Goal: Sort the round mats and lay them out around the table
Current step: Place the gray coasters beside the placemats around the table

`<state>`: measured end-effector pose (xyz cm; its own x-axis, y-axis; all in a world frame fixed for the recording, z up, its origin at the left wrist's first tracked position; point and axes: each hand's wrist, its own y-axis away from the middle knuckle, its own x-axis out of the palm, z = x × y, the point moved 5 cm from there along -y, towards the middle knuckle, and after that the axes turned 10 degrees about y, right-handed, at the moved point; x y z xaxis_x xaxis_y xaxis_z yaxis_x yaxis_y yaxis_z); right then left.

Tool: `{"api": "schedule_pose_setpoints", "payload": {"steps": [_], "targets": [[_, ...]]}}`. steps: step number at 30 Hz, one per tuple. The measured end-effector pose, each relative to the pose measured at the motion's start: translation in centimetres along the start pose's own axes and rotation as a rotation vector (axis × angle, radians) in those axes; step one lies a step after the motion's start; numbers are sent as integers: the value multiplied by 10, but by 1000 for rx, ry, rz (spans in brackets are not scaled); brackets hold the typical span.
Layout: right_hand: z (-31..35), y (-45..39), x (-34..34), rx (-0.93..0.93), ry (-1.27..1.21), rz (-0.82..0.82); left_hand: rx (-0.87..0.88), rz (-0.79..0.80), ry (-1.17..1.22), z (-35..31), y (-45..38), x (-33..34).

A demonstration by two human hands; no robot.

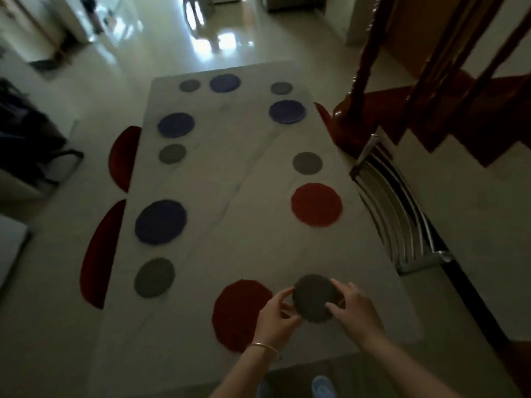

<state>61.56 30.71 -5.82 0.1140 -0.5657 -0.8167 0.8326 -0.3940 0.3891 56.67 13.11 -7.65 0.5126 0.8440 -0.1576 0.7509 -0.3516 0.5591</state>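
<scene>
Both hands hold one small grey round mat (pixel 314 301) just above the near right part of the pale table (pixel 230 173). My left hand (pixel 277 317) pinches its left edge and my right hand (pixel 355 310) grips its right edge. Just left of it a large red mat (pixel 238 308) lies flat, partly hidden by my left hand. Another red mat (pixel 316 204) lies on the right side with a small grey mat (pixel 307 163) beyond it. Blue mats (pixel 161 222) (pixel 175 124) and grey mats (pixel 154 277) (pixel 172 153) alternate down the left side. More blue and grey mats lie at the far end.
Two red chair seats (pixel 99 254) (pixel 125 158) stick out from under the table's left edge. A metal-backed chair (pixel 402 214) stands against the right edge. A dark red wooden staircase (pixel 431 104) rises at the far right. Glossy tile floor surrounds the table.
</scene>
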Motion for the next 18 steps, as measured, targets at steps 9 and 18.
{"api": "schedule_pose_setpoints", "payload": {"steps": [9,18], "targets": [[-13,-7,22,-107,144,80,-41,-423,-528,4,22,44],[-8,3,16,-310,402,-70,170,-427,-886,-9,25,54]]}}
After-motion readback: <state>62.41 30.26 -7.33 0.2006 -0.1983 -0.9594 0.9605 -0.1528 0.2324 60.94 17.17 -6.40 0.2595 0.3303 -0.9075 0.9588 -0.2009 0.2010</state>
